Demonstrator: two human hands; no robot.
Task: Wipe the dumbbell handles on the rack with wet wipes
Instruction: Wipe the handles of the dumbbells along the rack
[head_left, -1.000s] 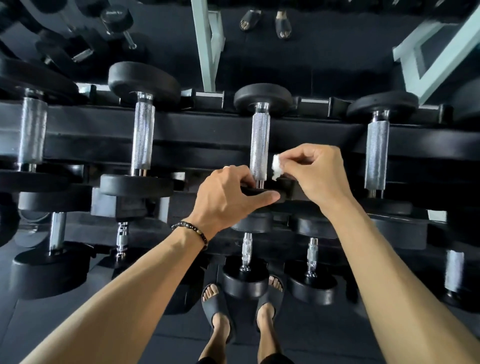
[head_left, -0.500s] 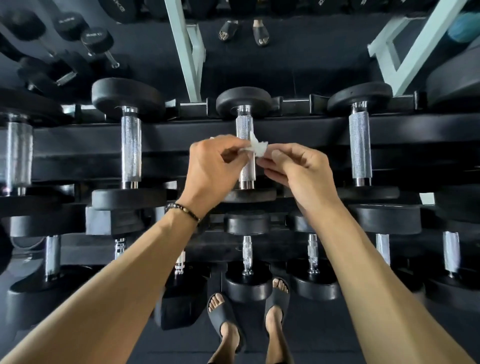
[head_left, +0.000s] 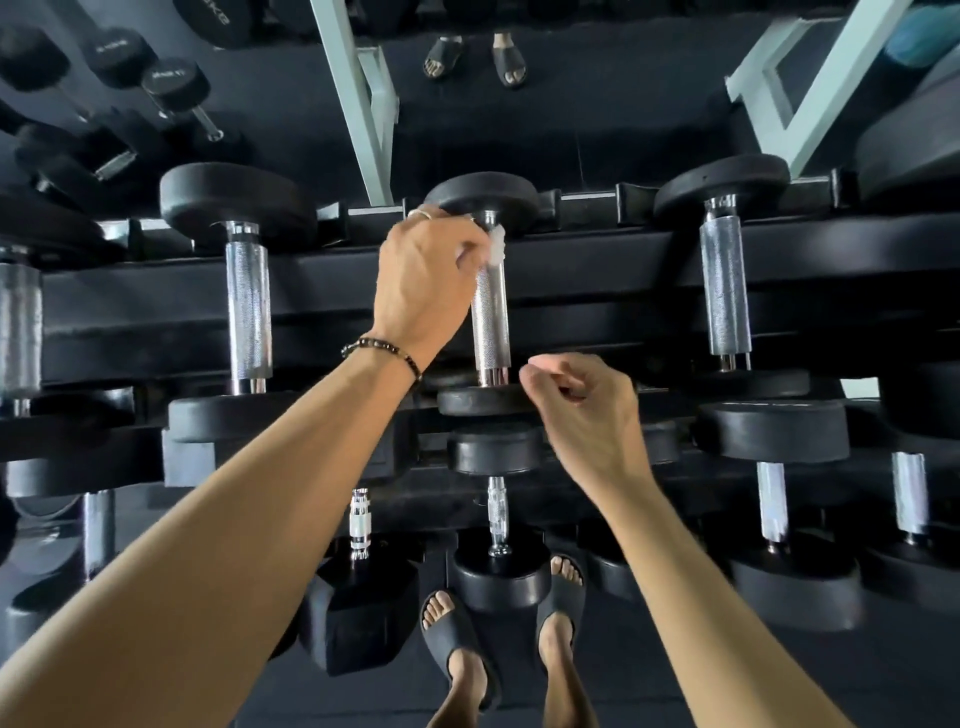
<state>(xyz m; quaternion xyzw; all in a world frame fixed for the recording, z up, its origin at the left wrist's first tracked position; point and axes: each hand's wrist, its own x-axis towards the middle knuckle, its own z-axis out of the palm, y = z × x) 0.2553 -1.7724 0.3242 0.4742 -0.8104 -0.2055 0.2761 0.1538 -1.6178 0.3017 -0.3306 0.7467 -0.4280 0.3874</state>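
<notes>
The left hand (head_left: 426, 280) pinches the wet wipe (head_left: 497, 245) against the far end of the middle dumbbell handle (head_left: 491, 317) on the rack's (head_left: 597, 275) top tier; the wipe should wrap the knurled bar and draw along its length toward the near head. The right hand (head_left: 582, 410), loosely curled and empty, hangs just beside the near end. Neighbouring handles stand well apart, leaving free room either side.

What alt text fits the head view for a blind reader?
The left hand presses a small white wet wipe against the far end of a knurled chrome dumbbell handle on the black rack, while the right hand hangs loosely curled beside its near end.
</notes>
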